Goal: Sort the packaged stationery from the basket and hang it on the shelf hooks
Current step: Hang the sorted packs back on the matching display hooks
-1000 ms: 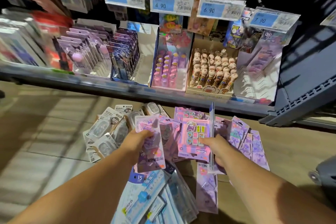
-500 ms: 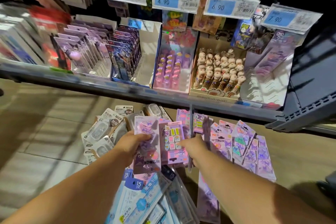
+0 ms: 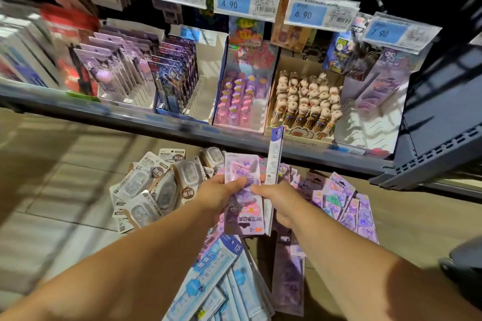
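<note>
Likely light, stiff and slick: left hand (image 3: 216,198) grips the purple pack (image 3: 245,219) by its edge, above the pile (image 3: 146,185); right hand (image 3: 284,203) grips an upright ruler pack (image 3: 273,159), thumb touching the purple one. Best held by card edges.

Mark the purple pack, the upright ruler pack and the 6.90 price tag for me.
purple pack (image 3: 241,169), head view, clear blister front.
upright ruler pack (image 3: 274,159), head view, upper half.
6.90 price tag (image 3: 309,14), head view, blue panel.
</note>
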`<state>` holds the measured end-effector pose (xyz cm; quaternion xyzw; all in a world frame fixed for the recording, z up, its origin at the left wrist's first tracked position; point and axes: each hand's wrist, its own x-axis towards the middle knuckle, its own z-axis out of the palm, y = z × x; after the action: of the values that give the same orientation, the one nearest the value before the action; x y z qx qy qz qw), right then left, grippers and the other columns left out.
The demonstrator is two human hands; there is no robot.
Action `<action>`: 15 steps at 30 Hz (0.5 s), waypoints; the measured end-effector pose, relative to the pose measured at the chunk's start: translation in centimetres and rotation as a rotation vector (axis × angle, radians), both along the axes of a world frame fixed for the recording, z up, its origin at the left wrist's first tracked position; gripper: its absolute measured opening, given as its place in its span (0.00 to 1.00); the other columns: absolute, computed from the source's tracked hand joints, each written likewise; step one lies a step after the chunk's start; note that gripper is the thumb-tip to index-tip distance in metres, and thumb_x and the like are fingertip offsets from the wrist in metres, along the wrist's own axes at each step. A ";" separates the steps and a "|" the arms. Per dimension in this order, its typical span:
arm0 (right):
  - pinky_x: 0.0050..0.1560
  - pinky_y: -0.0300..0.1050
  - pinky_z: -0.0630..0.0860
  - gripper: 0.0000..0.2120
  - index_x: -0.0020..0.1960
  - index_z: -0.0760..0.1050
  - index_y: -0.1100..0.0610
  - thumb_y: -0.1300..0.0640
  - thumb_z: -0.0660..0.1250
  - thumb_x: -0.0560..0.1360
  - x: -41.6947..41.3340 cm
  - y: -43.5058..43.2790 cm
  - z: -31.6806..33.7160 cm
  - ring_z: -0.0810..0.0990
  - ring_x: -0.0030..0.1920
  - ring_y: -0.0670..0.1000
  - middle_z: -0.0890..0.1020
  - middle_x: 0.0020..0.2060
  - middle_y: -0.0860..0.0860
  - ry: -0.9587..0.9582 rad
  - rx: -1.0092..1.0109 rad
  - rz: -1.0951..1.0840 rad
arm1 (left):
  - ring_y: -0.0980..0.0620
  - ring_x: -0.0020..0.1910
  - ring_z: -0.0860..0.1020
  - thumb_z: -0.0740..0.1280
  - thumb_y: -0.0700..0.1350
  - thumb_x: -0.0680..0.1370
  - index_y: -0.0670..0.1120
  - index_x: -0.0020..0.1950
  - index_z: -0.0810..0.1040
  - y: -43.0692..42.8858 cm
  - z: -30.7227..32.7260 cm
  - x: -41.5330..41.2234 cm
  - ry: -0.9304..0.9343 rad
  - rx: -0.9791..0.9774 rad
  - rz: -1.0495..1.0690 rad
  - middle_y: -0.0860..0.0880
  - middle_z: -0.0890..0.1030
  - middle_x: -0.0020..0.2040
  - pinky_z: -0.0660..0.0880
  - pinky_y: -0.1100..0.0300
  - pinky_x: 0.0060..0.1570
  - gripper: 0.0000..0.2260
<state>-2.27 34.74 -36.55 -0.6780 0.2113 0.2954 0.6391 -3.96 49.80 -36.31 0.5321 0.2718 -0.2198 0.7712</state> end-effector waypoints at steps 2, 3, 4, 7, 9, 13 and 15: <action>0.50 0.55 0.79 0.05 0.47 0.80 0.63 0.69 0.67 0.74 -0.3 -0.6 0.2 0.83 0.41 0.57 0.85 0.37 0.57 0.008 0.033 -0.052 | 0.43 0.37 0.84 0.73 0.40 0.74 0.37 0.49 0.82 -0.5 0.0 -0.1 0.001 0.044 -0.019 0.38 0.85 0.44 0.81 0.55 0.36 0.08; 0.51 0.56 0.79 0.07 0.46 0.80 0.63 0.71 0.65 0.74 -0.5 -1.1 0.3 0.83 0.41 0.59 0.84 0.37 0.58 0.019 0.048 -0.089 | 0.44 0.37 0.84 0.73 0.40 0.74 0.36 0.50 0.82 -0.8 -0.1 -0.2 -0.001 0.047 -0.044 0.38 0.85 0.45 0.81 0.56 0.36 0.09; 0.53 0.60 0.78 0.09 0.46 0.80 0.64 0.73 0.64 0.74 -0.8 -1.6 0.2 0.83 0.43 0.61 0.84 0.40 0.60 0.032 0.048 -0.115 | 0.45 0.36 0.84 0.72 0.41 0.74 0.36 0.51 0.82 -1.1 -0.2 -0.3 -0.002 0.046 -0.069 0.40 0.85 0.43 0.80 0.57 0.35 0.10; 0.57 0.64 0.76 0.13 0.54 0.78 0.66 0.75 0.60 0.74 -1.4 -3.6 0.0 0.81 0.51 0.65 0.82 0.47 0.64 0.061 0.008 -0.130 | 0.50 0.30 0.81 0.70 0.43 0.77 0.40 0.44 0.80 -2.4 -0.3 -0.8 0.014 0.094 -0.180 0.46 0.84 0.35 0.76 0.61 0.32 0.06; 0.55 0.63 0.77 0.14 0.55 0.77 0.66 0.76 0.60 0.74 -1.7 -5.0 -0.2 0.81 0.51 0.65 0.82 0.47 0.65 0.075 -0.013 -0.133 | 0.47 0.34 0.79 0.70 0.44 0.77 0.41 0.44 0.79 -3.3 -0.2 -0.9 0.025 0.128 -0.269 0.43 0.82 0.38 0.75 0.56 0.37 0.07; 0.49 0.58 0.78 0.12 0.53 0.76 0.67 0.76 0.61 0.73 -2.5 -7.7 -0.6 0.81 0.46 0.63 0.81 0.44 0.64 0.116 -0.052 -0.187 | 0.47 0.34 0.78 0.70 0.41 0.78 0.43 0.38 0.77 -5.1 -0.3 -0.9 0.002 0.197 -0.369 0.45 0.80 0.34 0.77 0.51 0.46 0.08; 0.48 0.56 0.78 0.10 0.52 0.76 0.69 0.75 0.60 0.74 -2.7 -9.2 -1.1 0.80 0.43 0.61 0.80 0.40 0.63 0.135 -0.108 -0.240 | 0.51 0.30 0.76 0.69 0.37 0.77 0.44 0.37 0.77 -5.9 -0.5 -0.8 -0.019 0.279 -0.431 0.48 0.79 0.30 0.76 0.55 0.41 0.09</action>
<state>-5.01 25.50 -37.68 -0.6597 0.3491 0.2501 0.6167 -4.79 43.92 -36.85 0.6809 0.1725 -0.3343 0.6284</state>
